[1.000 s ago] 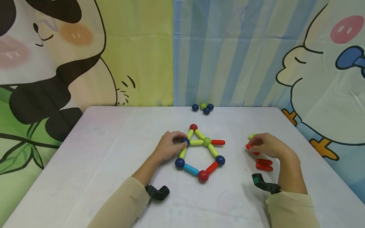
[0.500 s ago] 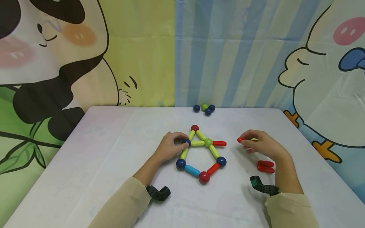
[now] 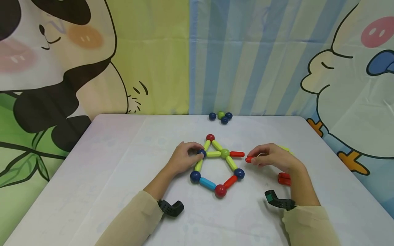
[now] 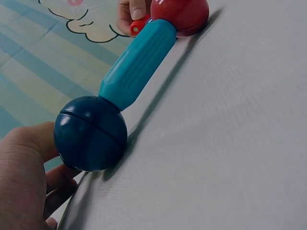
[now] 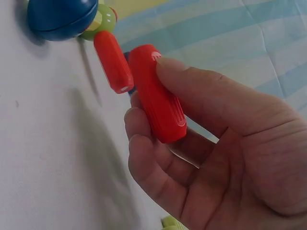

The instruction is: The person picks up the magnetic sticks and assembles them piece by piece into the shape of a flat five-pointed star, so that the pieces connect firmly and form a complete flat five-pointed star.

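Magnetic rods and balls form a flat frame on the table, a triangle sharing a side with a pentagon. My left hand (image 3: 183, 157) pinches the small blue ball (image 3: 202, 153) at the frame's left corner. In the left wrist view a larger blue ball (image 4: 91, 134) joins a light-blue rod (image 4: 136, 67) and a red ball (image 4: 181, 17). My right hand (image 3: 277, 156) pinches a red magnetic rod (image 5: 157, 96) between thumb and fingers. That rod is close to the free end of another red rod (image 3: 237, 154), which sticks out from the green ball (image 3: 225, 153).
Loose blue balls (image 3: 212, 117) and a green ball (image 3: 221, 114) lie at the table's back edge. Red rods (image 3: 284, 179) and a yellow-green rod (image 3: 284, 148) lie by the right hand, partly hidden. A cartoon-printed curtain (image 3: 166, 68) hangs behind the table.
My right hand has picked up the red rod from the right side and carried it left toward the frame. My left hand stays on the blue ball.
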A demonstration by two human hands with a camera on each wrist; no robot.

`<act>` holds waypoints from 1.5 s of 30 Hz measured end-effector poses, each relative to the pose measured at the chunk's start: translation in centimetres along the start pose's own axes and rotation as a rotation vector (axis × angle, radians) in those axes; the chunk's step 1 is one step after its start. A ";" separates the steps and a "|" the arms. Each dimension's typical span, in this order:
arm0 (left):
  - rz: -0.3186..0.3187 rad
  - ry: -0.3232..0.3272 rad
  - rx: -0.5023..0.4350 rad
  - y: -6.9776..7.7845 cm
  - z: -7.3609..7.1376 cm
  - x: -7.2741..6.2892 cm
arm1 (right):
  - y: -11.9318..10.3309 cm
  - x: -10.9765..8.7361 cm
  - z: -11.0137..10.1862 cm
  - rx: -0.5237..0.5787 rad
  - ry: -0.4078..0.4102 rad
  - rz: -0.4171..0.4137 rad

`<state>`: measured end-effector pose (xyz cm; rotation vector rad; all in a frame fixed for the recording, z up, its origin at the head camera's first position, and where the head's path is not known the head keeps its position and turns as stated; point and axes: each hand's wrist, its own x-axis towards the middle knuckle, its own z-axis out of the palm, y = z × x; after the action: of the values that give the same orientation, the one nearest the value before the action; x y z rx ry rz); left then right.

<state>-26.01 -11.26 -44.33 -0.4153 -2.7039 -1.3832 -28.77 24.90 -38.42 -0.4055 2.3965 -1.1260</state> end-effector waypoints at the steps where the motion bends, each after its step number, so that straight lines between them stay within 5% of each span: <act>1: 0.000 -0.001 0.002 0.0 0.0 0.0 | 0.0 0.1 0.1 0.006 -0.011 0.006; 14: 0.005 -0.005 -0.002 0.0 0.0 0.0 | -0.6 0.5 0.9 0.023 -0.184 0.010; 24: -0.003 -0.004 0.007 0.1 0.0 0.0 | 0.2 1.3 1.4 0.118 0.010 0.099; 35: -0.010 -0.006 0.004 0.0 -0.1 0.1 | -0.6 2.1 1.9 0.230 0.032 0.151; 40: -0.019 -0.002 0.008 0.0 0.0 0.1 | -0.9 1.9 1.8 0.189 0.027 0.155; 45: -0.023 -0.001 0.008 0.2 0.0 0.0 | -1.3 1.9 1.5 0.055 0.104 0.158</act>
<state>-25.98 -11.13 -44.14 -0.3850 -2.7230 -1.3778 -29.46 22.29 -38.79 -0.1396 2.4318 -1.1635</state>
